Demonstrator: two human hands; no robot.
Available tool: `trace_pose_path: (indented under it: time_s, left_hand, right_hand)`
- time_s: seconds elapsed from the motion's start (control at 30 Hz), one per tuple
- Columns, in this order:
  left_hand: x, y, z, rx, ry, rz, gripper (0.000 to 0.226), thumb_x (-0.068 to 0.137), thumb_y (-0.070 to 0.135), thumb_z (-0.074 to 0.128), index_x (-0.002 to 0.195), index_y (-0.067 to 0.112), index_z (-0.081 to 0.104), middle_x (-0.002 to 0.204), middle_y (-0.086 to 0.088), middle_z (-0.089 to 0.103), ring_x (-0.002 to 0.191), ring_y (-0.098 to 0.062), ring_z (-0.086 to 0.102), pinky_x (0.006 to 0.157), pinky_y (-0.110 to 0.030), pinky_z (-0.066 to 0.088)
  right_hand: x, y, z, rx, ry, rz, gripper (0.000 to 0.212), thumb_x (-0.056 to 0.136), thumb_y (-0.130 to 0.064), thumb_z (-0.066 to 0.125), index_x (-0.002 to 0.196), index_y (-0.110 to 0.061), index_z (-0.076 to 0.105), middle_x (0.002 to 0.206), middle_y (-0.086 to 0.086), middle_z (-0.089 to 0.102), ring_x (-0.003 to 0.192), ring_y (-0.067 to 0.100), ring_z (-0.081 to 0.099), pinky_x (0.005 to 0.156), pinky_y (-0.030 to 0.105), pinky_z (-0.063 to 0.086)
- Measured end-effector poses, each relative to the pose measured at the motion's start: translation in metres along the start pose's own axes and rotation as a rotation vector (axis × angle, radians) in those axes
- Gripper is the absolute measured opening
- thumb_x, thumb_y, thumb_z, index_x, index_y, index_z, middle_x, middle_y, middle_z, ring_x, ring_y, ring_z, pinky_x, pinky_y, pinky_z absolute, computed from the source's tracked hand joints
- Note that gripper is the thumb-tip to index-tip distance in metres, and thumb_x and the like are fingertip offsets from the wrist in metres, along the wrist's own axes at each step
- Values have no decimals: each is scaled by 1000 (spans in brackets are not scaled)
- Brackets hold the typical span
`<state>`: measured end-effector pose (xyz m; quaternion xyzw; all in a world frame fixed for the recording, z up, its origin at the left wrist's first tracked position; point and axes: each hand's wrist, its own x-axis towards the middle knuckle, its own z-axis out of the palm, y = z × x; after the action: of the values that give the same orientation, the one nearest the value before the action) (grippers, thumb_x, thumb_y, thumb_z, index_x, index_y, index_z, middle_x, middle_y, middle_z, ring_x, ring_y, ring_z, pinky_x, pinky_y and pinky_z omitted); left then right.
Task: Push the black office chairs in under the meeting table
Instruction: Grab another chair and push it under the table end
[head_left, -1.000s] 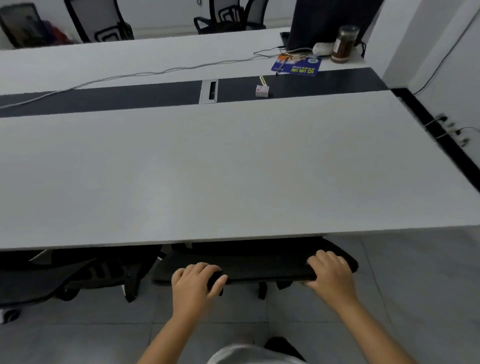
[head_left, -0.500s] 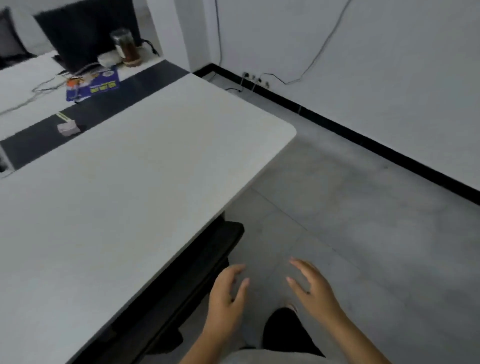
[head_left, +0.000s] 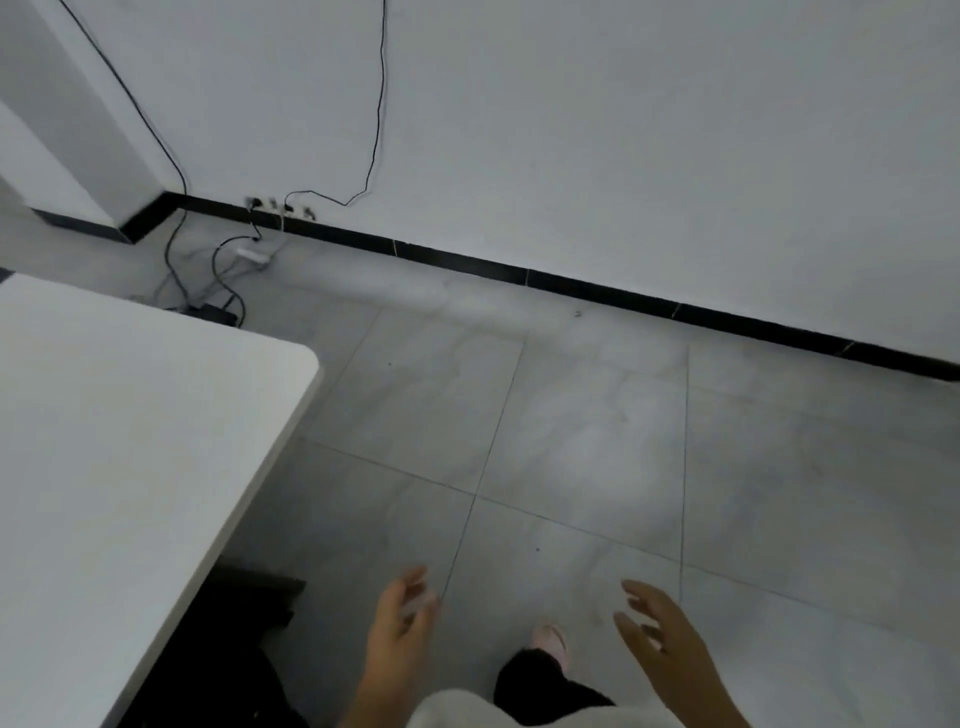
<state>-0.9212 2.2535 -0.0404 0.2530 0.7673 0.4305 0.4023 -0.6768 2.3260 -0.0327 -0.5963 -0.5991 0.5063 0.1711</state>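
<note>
A second ago both hands were curled over the top edge of a black office chair's back, pressing it in beneath the white surface; half a second ago they had let go and hung spread above the floor. Now the view has swung further to the right, away from the surface (head_left: 130, 441), and faces a bare tiled floor (head_left: 597, 441) and a white wall with a black skirting strip (head_left: 597, 288). The left hand (head_left: 400, 631) and the right hand (head_left: 662, 636) float low in the frame, fingers of both loose, spread and holding nothing; the left hand's fingers (head_left: 415, 587) are blurred, which reads as motion. The black office chair (head_left: 244, 613) shows only as a dark shape to the left of the left fingers, tucked beneath the corner of the surface, well clear of both hands. Between the two hands a foot in a pale slipper (head_left: 550, 636) points forward across the tiles. Cables (head_left: 223, 270) trail along the floor far ahead of the fingers, near the wall sockets. My reading is that this chair is finished and the person is turning to walk on; no other chair is visible in this direction, so whether more remain to be pushed in cannot be told from here.
</note>
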Motion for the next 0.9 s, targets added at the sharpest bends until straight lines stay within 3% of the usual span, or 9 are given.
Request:
trace_pose_path:
  time_s: [0.07,0.13,0.2,0.33,0.43,0.5,0.6,0.77,0.9]
  left_hand:
    - [26,39,12,-3,-12,89,25,85,-6,52,108,4,53,102,-7,54,93,-17,52,61,5,38]
    - [47,70,21,-57,-33,148,24,85,-4,53,103,13,51,99,2,55,88,-4,54,62,4,39]
    - [64,83,27,-99,-46,158,21,83,8,61,98,21,54,98,9,56,82,4,59,64,3,40]
    - [104,89,35,-117,-16,43,34,49,58,75,81,55,63,85,17,71,76,11,60,65,0,43]
    - [151,90,43,-200,16,-43,34,66,24,68,76,57,64,87,8,69,69,14,59,63,-2,44]
    - [191,103,45,-206,49,-56,45,64,20,57,75,63,60,82,16,69,72,11,59,66,-8,45]
    - [261,139,40,-204,37,-5,39,82,8,60,94,44,49,95,4,61,87,-15,56,78,-24,43]
    - [367,213,3,-206,110,115,25,78,18,56,97,32,47,98,4,57,82,11,58,68,0,42]
    - [420,228,-29,-239,237,78,40,85,-7,52,93,32,47,96,-2,58,71,19,55,65,1,41]
  right_hand:
    - [36,-23,-20,5,8,-60,32,74,-48,64,99,-37,47,110,-7,54,107,2,54,78,9,40]
    - [71,-41,-39,32,3,-76,27,83,-20,61,105,-27,47,110,-1,53,107,11,53,83,16,39]
    - [99,-54,-53,35,21,-82,29,84,-6,57,105,-23,48,108,4,54,101,11,53,77,10,40]
    - [145,-63,-65,80,15,-6,31,72,-18,73,91,-33,53,103,0,64,81,-19,56,62,-2,42]
    - [192,-72,-64,95,26,77,34,74,-6,70,88,-33,54,100,0,65,70,-24,54,58,-3,41]
    - [234,-91,-60,62,3,80,35,78,1,62,89,-32,54,96,-6,62,67,-23,54,58,-3,40]
    - [309,-144,-52,11,-83,43,25,81,0,60,97,-17,54,89,-8,60,68,-24,54,60,-2,41]
    - [423,-258,-25,-46,-178,-128,19,87,-8,55,101,-21,53,96,-13,57,82,-7,57,66,-4,38]
    - [491,-310,3,-38,-280,-124,21,88,-9,53,107,-18,51,99,-16,54,90,-5,49,67,-2,40]
